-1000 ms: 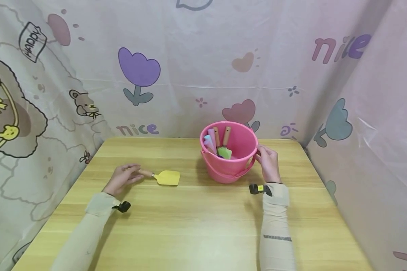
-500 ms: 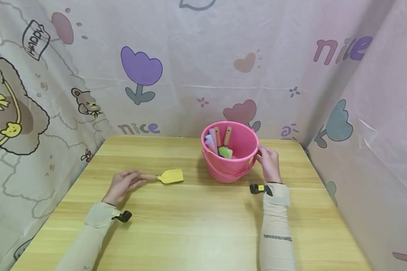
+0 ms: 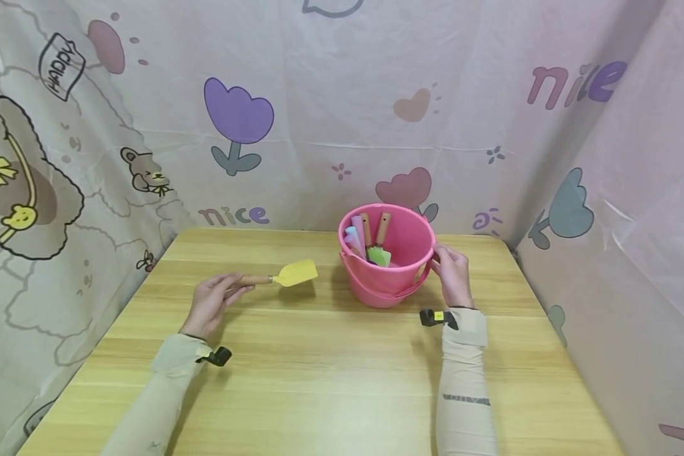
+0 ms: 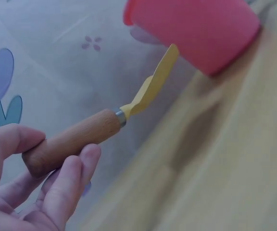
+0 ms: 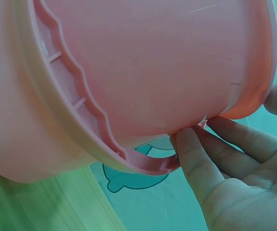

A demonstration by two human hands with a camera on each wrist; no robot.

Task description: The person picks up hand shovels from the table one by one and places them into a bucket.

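My left hand pinches the wooden handle end of a small toy shovel with a yellow blade. The shovel is off the table, its shadow below it, and its blade points right toward a pink bucket. In the left wrist view the thumb and fingers lie around the wooden handle. My right hand holds the bucket's right rim, thumb at the edge and fingers against the outer wall. Inside the bucket are a green-bladed tool, another wooden handle and pastel tube-like pieces.
The bucket's pink carrying handle hangs down its front. The wooden table extends in front of both hands. A printed cloth hangs behind the table and along both sides.
My left hand has lifted the shovel off the table and moved it slightly right, with the blade tilting up toward the bucket. The right hand and the bucket stay in place.
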